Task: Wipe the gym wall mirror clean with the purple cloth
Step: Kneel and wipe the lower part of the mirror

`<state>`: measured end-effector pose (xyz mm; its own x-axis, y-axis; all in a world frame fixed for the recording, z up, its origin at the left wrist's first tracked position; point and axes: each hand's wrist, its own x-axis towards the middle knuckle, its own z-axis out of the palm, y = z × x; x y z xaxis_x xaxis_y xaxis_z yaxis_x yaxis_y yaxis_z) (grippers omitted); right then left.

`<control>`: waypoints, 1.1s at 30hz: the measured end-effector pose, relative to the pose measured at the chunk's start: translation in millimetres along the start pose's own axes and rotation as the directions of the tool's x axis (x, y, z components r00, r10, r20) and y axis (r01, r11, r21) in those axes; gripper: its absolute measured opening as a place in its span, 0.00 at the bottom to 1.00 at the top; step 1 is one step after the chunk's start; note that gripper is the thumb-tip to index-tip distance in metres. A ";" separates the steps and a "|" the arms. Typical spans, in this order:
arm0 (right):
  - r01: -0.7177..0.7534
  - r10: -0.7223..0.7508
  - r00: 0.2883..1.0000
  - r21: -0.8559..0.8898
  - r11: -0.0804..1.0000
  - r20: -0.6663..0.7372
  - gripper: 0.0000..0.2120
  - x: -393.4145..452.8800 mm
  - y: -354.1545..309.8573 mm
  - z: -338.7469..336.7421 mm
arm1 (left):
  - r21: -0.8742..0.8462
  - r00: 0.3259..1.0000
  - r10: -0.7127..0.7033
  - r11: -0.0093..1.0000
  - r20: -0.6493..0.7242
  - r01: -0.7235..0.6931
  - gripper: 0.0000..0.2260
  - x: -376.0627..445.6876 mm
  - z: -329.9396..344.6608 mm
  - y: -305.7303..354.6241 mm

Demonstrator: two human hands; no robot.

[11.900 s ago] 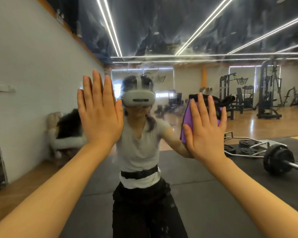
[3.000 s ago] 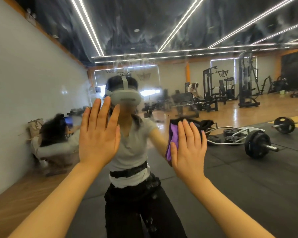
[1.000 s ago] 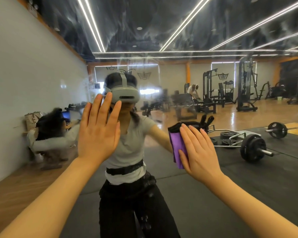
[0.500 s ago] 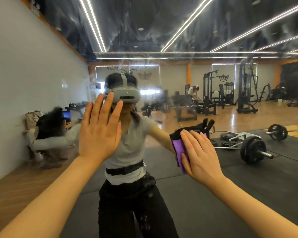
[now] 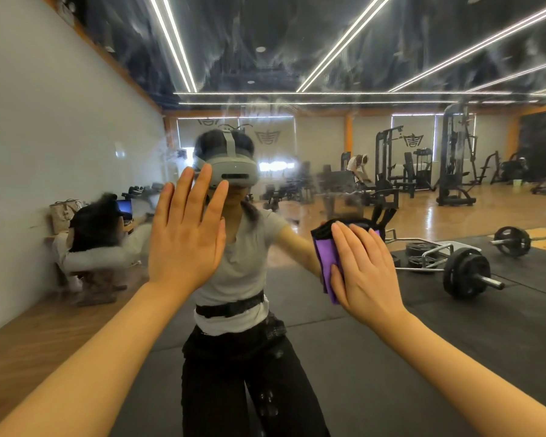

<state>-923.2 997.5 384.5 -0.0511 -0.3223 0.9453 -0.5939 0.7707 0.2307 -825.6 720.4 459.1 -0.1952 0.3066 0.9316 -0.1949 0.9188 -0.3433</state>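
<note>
The gym wall mirror point(image 5: 297, 52) fills the whole view, with smeary streaks across its upper part. My right hand point(image 5: 364, 269) presses the folded purple cloth point(image 5: 327, 257) flat against the glass with straight fingers; most of the cloth is hidden under the palm. My left hand point(image 5: 186, 234) lies flat on the mirror to the left, fingers straight and close together, holding nothing. Between my two hands shows my own reflection with a grey headset.
Everything else is reflection: a loaded barbell point(image 5: 467, 272) and weight plates on black floor mats, gym machines point(image 5: 454, 165) on the wooden floor behind, a white wall on the left, and a person seated at a laptop point(image 5: 123, 206).
Over the last second my right hand and the cloth slid a little to the right on the glass. My left hand stayed flat in nearly the same spot.
</note>
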 end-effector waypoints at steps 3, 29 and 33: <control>-0.022 0.022 1.000 0.004 1.000 -0.010 0.27 3.2 -3.9 0.8 | 0.001 1.000 0.003 1.000 -0.003 -0.003 0.25 0.2 -0.8 0.1; -0.035 0.035 0.998 0.002 0.999 -0.060 0.26 73.4 -62.5 24.6 | -0.012 1.000 0.005 1.000 -0.003 -0.005 0.26 0.1 1.4 -0.7; -0.027 0.026 0.997 -0.014 1.000 -0.074 0.27 54.9 -79.5 32.9 | -0.016 1.000 0.017 1.000 -0.012 -0.017 0.27 -0.4 1.2 -1.3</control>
<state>-905.3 900.5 410.4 -0.0073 -0.2608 0.9654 -0.5813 0.7866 0.2081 -826.4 718.8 459.0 -0.1868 0.3252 0.9270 -0.1763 0.9172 -0.3572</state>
